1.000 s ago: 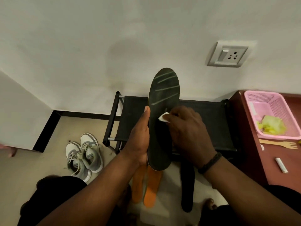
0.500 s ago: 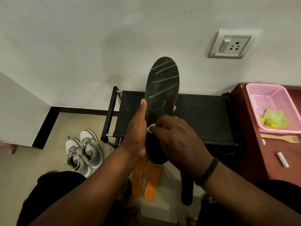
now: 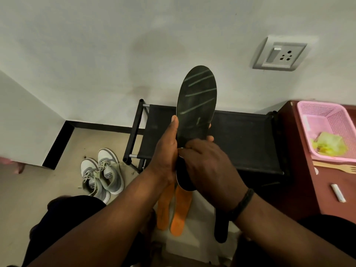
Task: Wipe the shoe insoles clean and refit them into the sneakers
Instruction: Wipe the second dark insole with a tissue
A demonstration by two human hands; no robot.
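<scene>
Between the two hands, a black insole (image 3: 196, 101) stands almost upright, its long axis going from the toe end at the top, in front of the wall, down to the heel end near the wrists. From the grip, most of the free length lies upward and away from the person. The left hand (image 3: 166, 157) holds the insole from its left edge, thumb straight along that edge and the fingertips showing at the right edge, so the fingers wrap behind it. The right hand (image 3: 210, 166) lies over the lower half with curled fingers; only a small pale edge shows under the fingers near the left thumb, so it is probably a wipe, but this cannot be told for sure. The right hand is the nearer one to the face that needs wiping, and a stroke would run along the long axis.

On the floor below lie two orange insoles (image 3: 174, 209) side by side and one more black insole (image 3: 221, 226) to their right. A pair of grey sneakers (image 3: 102, 172) stands well apart to the left, and no insole is seen in them from here. On the brown table at the right, a pink basket (image 3: 306, 116) contains something crumpled and yellow-green (image 3: 330, 144); a wooden fork (image 3: 335, 167) lies just beside the basket.
</scene>
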